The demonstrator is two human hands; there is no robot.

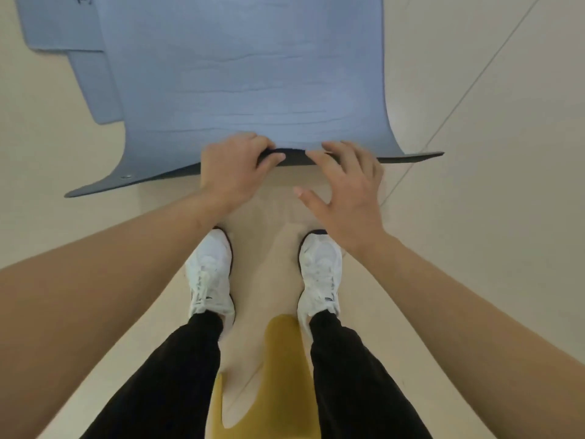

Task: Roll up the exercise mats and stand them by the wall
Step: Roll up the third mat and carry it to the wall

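Person bent over the top mat (247,74), blue, which lies flat on the floor (474,217) except at its near edge. That edge is raised off the floor in the middle, and both near corners sag down.

Left hand (235,166) grips the raised edge, fingers curled over the top and thumb against the front. Right hand (345,188) is open with fingers spread, fingertips touching the edge just beside the left hand; it holds nothing that I can see. White shoes (210,274) stand just short of the edge.

Progress: rolling is only starting. No turn of the roll is formed and the mat's whole length is unrolled. At least two lower mats (85,87) lie flat beneath it, stepping out past its left edge. None are rolled and none are standing. No wall is identifiable. Judgement: nearly all of the task remains.
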